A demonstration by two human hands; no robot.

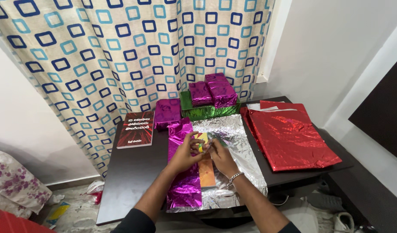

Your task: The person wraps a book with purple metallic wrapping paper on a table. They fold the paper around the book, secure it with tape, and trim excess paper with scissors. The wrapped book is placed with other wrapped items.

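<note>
- The left hand (184, 152) and right hand (221, 156) are close together over the middle of the dark tabletop (133, 172), both pinching a small yellow object (201, 143); what it is exactly is too small to tell.
- That object looks light and small, so a fingertip pinch at its edges seems enough.
- Under the hands lies a flat orange book (206, 171), resting on a purple foil sheet (184, 181) that overlaps a silver foil sheet (233, 142).
- The foil sheets look thin, crinkly and slippery; they probably tear or crease easily and are best lifted by a corner or edge.
- The book appears stiff and flat, easy to grip along its long sides.
- To the right lies a stack of red foil sheets (291, 138), apart from the silver one.
- At the back stand wrapped parcels: a green parcel (207, 111) carrying two purple parcels (213, 91), and another purple parcel (167, 113) beside it.
- A dark red book (136, 129) lies at the left.
- No open containers show; the parcels' contents are hidden.
</note>
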